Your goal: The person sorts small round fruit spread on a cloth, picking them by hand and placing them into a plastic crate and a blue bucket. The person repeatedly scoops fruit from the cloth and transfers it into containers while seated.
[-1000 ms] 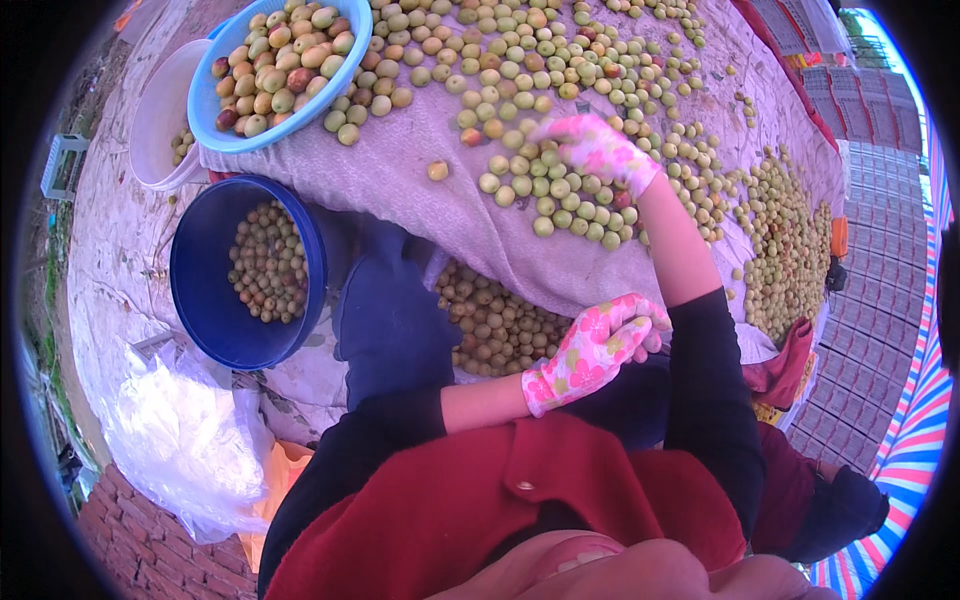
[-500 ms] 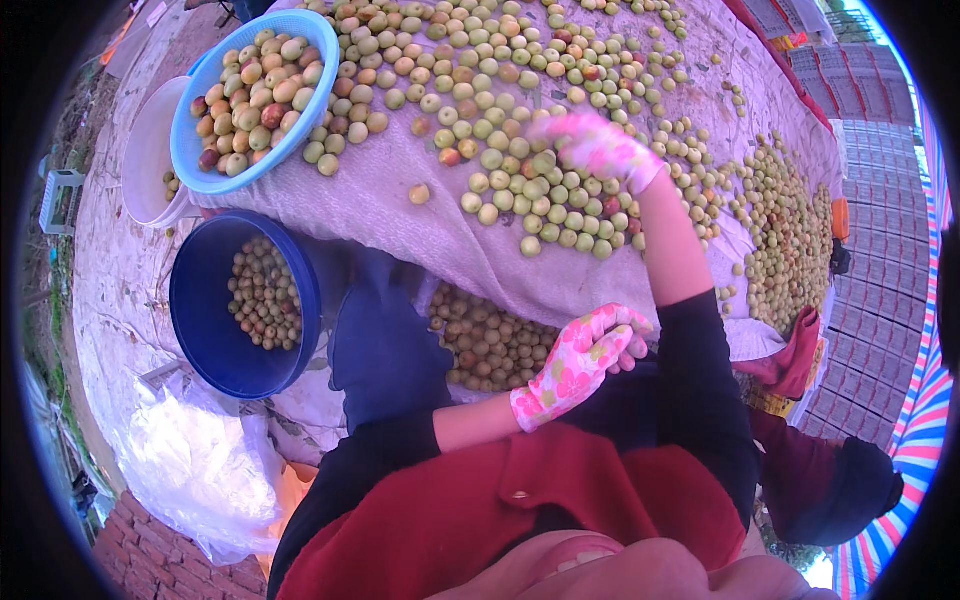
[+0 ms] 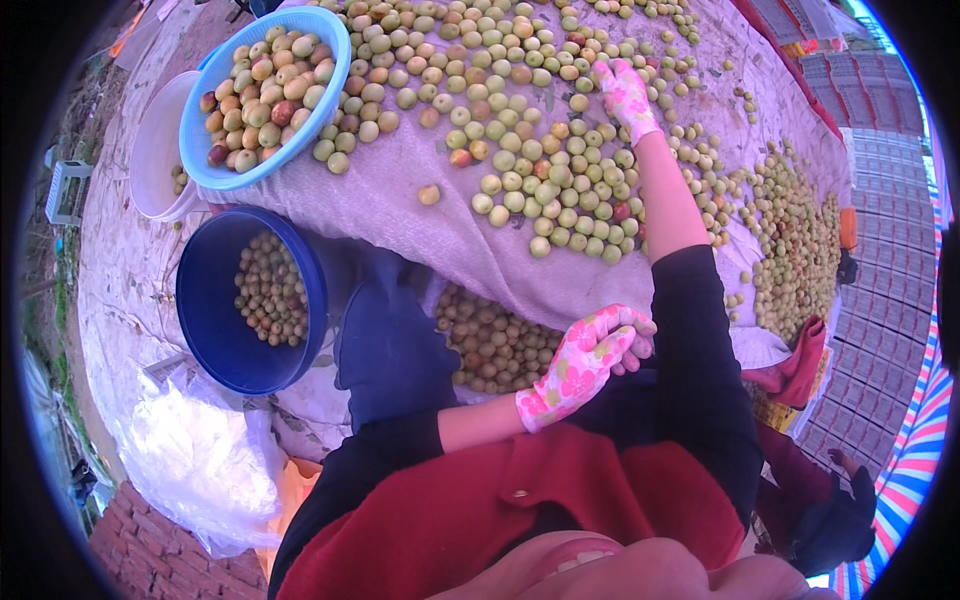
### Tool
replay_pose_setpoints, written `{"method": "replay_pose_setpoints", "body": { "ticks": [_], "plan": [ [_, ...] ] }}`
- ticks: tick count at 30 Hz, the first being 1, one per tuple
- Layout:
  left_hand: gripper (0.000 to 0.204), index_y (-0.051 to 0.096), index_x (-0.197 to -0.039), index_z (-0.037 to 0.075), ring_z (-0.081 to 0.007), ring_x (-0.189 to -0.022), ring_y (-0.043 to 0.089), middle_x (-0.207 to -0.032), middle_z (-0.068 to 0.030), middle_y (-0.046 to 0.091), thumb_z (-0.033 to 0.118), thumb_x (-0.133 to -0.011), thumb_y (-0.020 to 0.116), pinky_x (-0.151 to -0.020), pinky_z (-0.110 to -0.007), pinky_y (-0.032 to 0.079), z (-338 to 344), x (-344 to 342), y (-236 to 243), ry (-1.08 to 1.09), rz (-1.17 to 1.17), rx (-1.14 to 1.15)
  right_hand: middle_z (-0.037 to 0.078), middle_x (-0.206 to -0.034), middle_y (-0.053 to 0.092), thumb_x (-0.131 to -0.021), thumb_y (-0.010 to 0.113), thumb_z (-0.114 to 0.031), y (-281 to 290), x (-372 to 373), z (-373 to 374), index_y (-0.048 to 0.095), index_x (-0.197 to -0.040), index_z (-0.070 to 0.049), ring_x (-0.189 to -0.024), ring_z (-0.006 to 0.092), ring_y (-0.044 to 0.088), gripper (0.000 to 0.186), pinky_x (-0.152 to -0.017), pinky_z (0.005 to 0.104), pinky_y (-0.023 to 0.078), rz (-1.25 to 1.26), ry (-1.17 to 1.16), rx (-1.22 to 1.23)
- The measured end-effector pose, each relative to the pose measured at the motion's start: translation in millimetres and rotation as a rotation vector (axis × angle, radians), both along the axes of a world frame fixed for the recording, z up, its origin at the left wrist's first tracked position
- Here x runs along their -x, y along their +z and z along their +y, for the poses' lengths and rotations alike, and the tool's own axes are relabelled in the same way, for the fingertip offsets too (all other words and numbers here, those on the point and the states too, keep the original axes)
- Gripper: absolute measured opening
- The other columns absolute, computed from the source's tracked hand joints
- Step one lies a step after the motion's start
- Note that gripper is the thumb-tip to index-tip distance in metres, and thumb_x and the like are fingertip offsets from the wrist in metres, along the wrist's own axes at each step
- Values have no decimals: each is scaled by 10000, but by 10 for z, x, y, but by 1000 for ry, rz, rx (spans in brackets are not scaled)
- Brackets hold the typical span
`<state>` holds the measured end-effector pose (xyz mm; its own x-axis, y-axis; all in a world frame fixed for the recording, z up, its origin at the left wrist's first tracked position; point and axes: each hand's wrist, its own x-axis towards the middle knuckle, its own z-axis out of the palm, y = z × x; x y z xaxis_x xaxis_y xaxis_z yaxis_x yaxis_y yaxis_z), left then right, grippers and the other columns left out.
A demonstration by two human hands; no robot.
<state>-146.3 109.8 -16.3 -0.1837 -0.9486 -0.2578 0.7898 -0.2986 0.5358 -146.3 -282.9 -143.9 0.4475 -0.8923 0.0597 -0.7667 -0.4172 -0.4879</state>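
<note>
Pale green jujubes (image 3: 560,190), some blushed red, lie in a loose spread on the light cloth (image 3: 400,190) before me. My right hand (image 3: 626,98), in a pink floral glove, reaches far out over them. Its fingers point away and look stretched apart, with no fruit visible in them. Close to my lap is my left hand (image 3: 575,368), gloved alike, its fingers curled inward; whatever may be inside is hidden. Beneath the cloth's near edge, beyond that hand, sits a heap of jujubes (image 3: 495,340). One lone jujube (image 3: 429,194) rests apart at the left.
A light blue basin (image 3: 190,150) full of redder jujubes stands at the far left, by a white bucket (image 3: 150,175). Nearer is a dark blue bucket (image 3: 205,340) partly filled with jujubes. Clear plastic (image 3: 200,460) lies lower left. Another person (image 3: 820,500) is at the lower right.
My right hand has moved farther away over the jujubes and slightly right. My left hand stays curled in place. The person at the lower right has shifted, and a hand now shows there.
</note>
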Motion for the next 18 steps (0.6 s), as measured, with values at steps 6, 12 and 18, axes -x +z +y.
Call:
{"method": "replay_pose_setpoints", "body": {
  "ticks": [6,12,18],
  "plan": [
    [272,601,-1169,21,-67,-786,615,-971,-41,653,226,-1055,464,-704,-197,484,-13,7,-4,15,13,15,146,-1101,686,-898,607,-368,108,-373,-41,626,-1132,-112,-1064,351,644,347,-876,483,508,331,87,138],
    [277,597,-1171,17,-59,-778,612,-972,-42,655,230,-1053,466,-697,-188,479,5,8,12,30,28,24,121,-1124,688,-859,675,-380,383,-562,197,668,-1081,-113,-1062,321,650,347,-849,462,524,737,323,34],
    [274,597,-1166,14,-57,-769,612,-957,-37,659,228,-1052,468,-689,-186,479,37,-8,-3,55,35,17,118,-920,703,-871,679,-390,780,-691,95,707,-1054,-66,-773,240,649,373,-739,387,527,380,329,-350]
  ]
}}
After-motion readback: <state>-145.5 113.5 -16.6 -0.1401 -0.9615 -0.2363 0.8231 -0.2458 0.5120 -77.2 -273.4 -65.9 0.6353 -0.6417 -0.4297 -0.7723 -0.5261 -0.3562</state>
